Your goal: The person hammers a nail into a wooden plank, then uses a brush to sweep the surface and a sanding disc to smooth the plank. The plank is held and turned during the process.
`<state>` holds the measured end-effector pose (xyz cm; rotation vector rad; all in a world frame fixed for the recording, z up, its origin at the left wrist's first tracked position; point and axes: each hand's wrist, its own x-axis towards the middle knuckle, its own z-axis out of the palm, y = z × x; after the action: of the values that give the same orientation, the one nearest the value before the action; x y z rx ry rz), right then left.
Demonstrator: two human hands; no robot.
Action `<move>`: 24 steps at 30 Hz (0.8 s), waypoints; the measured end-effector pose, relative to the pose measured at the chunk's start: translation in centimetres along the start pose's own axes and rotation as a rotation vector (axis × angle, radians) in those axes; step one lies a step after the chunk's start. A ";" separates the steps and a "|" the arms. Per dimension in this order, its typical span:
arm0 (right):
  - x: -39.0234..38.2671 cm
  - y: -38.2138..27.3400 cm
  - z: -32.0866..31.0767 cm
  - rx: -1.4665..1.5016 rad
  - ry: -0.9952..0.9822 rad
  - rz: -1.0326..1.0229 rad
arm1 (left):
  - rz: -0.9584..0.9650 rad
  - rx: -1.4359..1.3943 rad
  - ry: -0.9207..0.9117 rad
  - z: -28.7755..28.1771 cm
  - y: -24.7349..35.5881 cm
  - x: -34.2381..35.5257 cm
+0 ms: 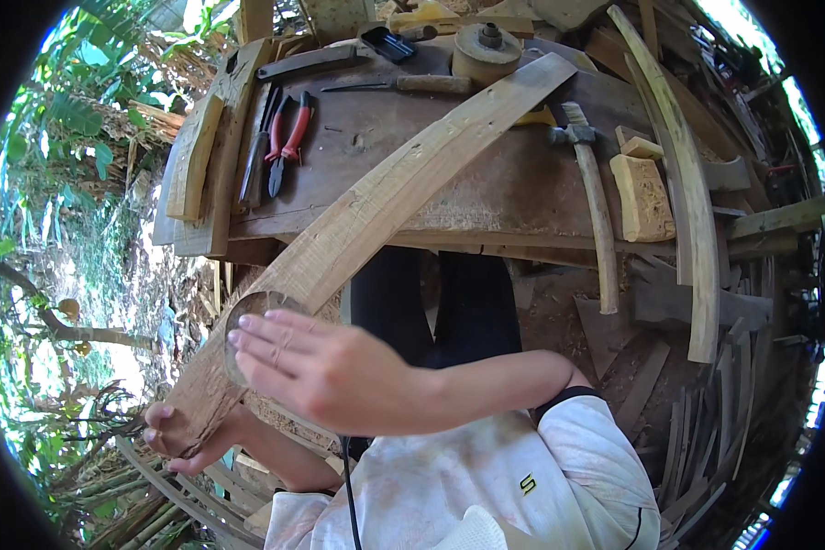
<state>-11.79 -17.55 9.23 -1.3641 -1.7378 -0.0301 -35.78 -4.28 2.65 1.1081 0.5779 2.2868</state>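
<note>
A long curved wooden slat (385,197) runs from the workbench (486,197) down to my lower left. My left hand (169,433) grips its near end from below. My right hand (316,367) reaches across my body, fingers straight and flat, over the slat's near part. It rests on a round disc-shaped thing (247,307), only the rim of which shows beside my fingers. A black cable (348,486) runs down from under that hand over my white shirt.
On the bench lie red-handled pliers (290,137), a dark chisel (256,151), a knife with a wooden handle (403,84), a hammer (591,188), a wooden block (642,197) and a round wooden drum (486,50). More curved slats (692,211) stack at right. Greenery lies left.
</note>
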 end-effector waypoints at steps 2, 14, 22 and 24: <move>0.2 3.0 -2.7 0.001 -0.017 0.064 | -0.015 0.008 -0.031 -0.6 0.2 1.1; 0.3 -1.2 1.1 0.097 -0.007 0.060 | -0.112 0.105 -0.067 5.8 -0.6 -7.7; 0.3 7.9 -5.5 -0.161 0.060 0.313 | -0.041 0.237 0.019 6.7 0.4 -4.6; -0.8 10.1 -5.9 -0.280 0.169 0.334 | -0.041 0.261 -0.011 6.8 0.2 -5.3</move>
<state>-0.23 -17.25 7.39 -1.7887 -1.3849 -0.2035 -27.58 -6.74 3.55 1.2150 0.9068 2.2130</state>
